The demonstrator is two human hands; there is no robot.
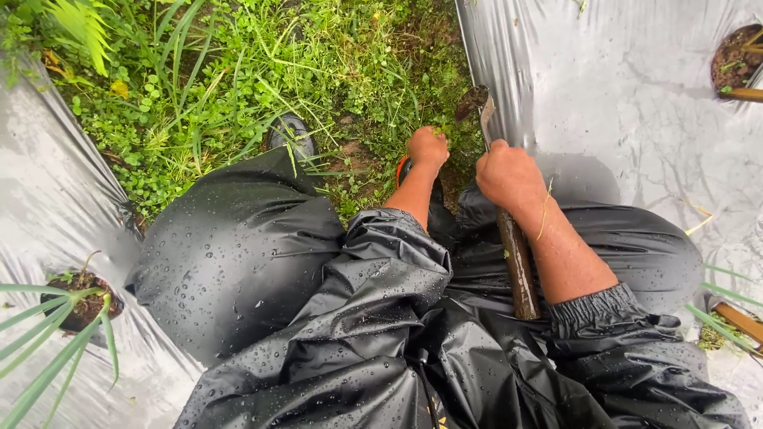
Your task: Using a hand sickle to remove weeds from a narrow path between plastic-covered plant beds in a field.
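Hoe (513, 254) wooden handle gripped in right hand (509, 176) fist; left hand (427, 148) closed on weeds (435, 131) beside silver plastic sheet (620, 103).

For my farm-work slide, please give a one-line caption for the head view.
Right hand grips a wooden-handled hoe; left hand closes on weeds between silver plastic sheets.

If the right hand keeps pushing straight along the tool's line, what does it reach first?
Probably the edge of the silver plastic mulch sheet, where the muddy metal blade of the wooden-handled tool already points. The right hand is closed on the handle; depth is unclear.
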